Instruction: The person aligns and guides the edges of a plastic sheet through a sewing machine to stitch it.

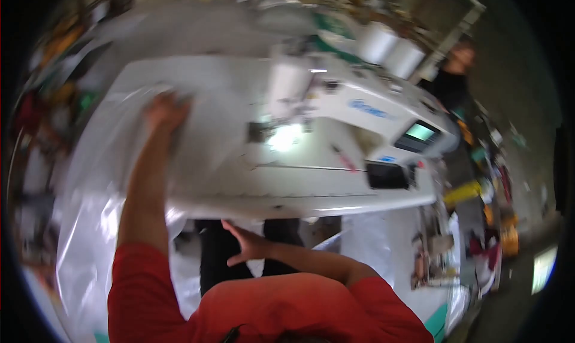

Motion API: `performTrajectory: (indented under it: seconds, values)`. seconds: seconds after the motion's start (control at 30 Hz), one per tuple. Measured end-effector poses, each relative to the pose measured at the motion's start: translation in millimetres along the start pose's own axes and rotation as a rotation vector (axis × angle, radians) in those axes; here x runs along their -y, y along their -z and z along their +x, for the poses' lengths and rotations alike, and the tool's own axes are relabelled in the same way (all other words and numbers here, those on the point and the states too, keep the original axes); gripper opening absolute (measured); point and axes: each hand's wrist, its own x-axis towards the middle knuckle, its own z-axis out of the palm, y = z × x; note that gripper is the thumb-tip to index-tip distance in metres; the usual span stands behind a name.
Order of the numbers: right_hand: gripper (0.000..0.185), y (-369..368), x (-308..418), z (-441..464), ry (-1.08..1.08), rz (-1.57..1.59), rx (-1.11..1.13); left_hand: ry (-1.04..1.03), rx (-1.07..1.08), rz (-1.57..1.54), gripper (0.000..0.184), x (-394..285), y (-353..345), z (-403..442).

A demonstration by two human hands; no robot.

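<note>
My left hand (166,111) is at the upper left of the white sewing table (239,187), over clear plastic sheeting (90,235); motion blurs its fingers, and whether it grips the sheeting cannot be made out. Below the table's front edge, above my dark-trousered lap, my right hand (247,245) has its thumb and fingers spread and holds nothing. A white sewing machine (371,112) stands on the table to the right, its lamp shining beside the needle area. A small lit screen (421,131) is on its right end.
Two white thread cones (378,42) stand behind the machine. A small dark tray (386,175) and a thin reddish tool (345,158) lie at the table's right. Another person (453,73) in dark clothing is at the upper right. Cluttered shelves line the right side.
</note>
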Motion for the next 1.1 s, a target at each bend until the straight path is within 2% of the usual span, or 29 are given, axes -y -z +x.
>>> performTrajectory:
  seconds: [0.03,0.07,0.1,0.17,0.2,0.27,0.33,0.37,0.4,0.43,0.47,0.5,0.53,0.57,0.6,0.63,0.7,0.73,0.77,0.8,0.83,0.9,0.93,0.97,1.0,1.07,1.1]
  values:
    - [0.106,-6,8,17,0.03,0.124,0.056,-0.078,-0.098,-0.074,0.057,10,-13,5]
    - [0.106,-10,19,34,0.04,0.223,0.109,-0.177,-0.074,-0.062,0.052,12,-13,4]
    - [0.105,-16,26,48,0.04,0.32,0.156,-0.226,-0.15,-0.082,0.05,16,-23,2]
    - [0.099,-28,30,70,-0.053,0.328,0.279,-0.361,0.084,-0.074,0.053,19,-13,-1]
    - [0.092,-35,34,78,-0.04,0.345,0.271,-0.329,0.083,-0.058,0.053,27,-7,-7]
    - [0.09,-41,40,93,-0.057,0.369,0.312,-0.479,0.219,0.024,0.057,35,16,-34]
    - [0.08,-42,47,100,-0.082,0.421,0.256,-0.507,0.2,0.222,0.061,51,50,-69]
    - [0.072,-35,55,103,-0.152,0.454,0.445,-0.478,0.132,0.285,0.06,64,59,-86]
    - [0.065,-55,31,104,-0.236,0.529,0.429,-0.373,0.142,0.066,0.062,92,49,-90]
    - [0.066,-46,58,97,-0.146,0.327,0.408,-0.167,0.096,0.177,0.066,99,63,-103]
    - [0.067,-35,86,91,-0.063,0.122,0.374,0.01,0.139,0.144,0.069,121,58,-100]
    - [0.068,-53,70,97,0.022,0.407,0.479,0.154,0.279,0.164,0.069,134,61,-97]
    - [0.066,-63,68,101,0.053,0.322,0.493,0.285,0.358,0.134,0.068,132,63,-96]
    - [0.061,-67,75,101,-0.011,0.375,0.451,0.275,0.278,0.211,0.066,137,56,-96]
    - [0.051,-80,66,102,-0.017,0.331,0.285,0.274,0.248,0.218,0.065,133,57,-97]
    - [0.051,-92,54,108,-0.02,0.321,0.248,0.286,0.23,0.228,0.064,131,59,-97]
    - [0.034,-106,32,119,-0.119,0.427,0.23,0.266,0.222,0.23,0.063,127,60,-91]
    - [0.028,-100,41,117,-0.05,0.381,0.271,0.272,0.214,0.243,0.062,126,62,-86]
    - [0.024,-91,61,113,0.018,0.331,0.315,0.254,0.21,0.239,0.062,128,62,-79]
    - [0.023,-72,82,114,0.343,0.326,0.373,0.235,0.207,0.244,0.062,132,60,-71]
    - [0.025,-48,110,112,0.395,0.196,0.426,0.214,0.205,0.248,0.062,135,59,-64]
    - [0.028,-2,149,101,0.238,0.63,0.431,0.171,0.215,0.259,0.06,151,49,-42]
    - [0.03,40,172,88,0.446,0.384,0.395,0.105,0.214,0.279,0.058,172,35,-21]
    - [0.027,59,174,67,0.244,0.223,0.28,0.042,0.212,0.296,0.056,182,26,-7]
    - [0.027,78,158,60,0.417,0.446,0.392,-0.05,0.182,0.256,0.052,178,33,-5]
    - [0.028,82,119,48,0.455,1.516,0.514,-0.145,0.147,0.199,0.051,199,13,20]
    - [0.028,81,108,40,0.459,1.505,0.504,-0.233,0.105,0.149,0.051,204,7,34]
